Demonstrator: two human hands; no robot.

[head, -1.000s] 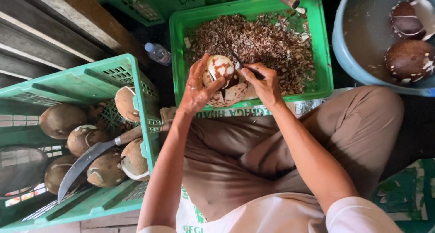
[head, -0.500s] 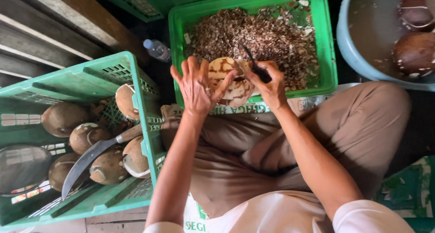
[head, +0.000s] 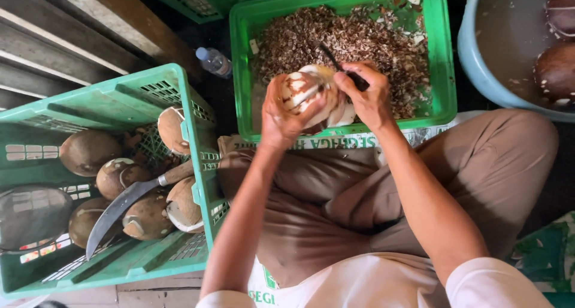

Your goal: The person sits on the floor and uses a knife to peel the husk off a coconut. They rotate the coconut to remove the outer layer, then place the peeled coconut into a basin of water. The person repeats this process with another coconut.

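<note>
I see the left hand [head: 281, 113] clamped around a partly peeled coconut [head: 311, 95], held over the near edge of the green crate of brown shavings [head: 440, 56]. The right hand [head: 368, 95] is closed on what looks like a dark-handled peeling blade [head: 341, 65] laid against the coconut's top. At the left, a second green crate [head: 197, 170] carries unpeeled coconuts [head: 90, 152] and a curved knife [head: 123, 206].
</note>
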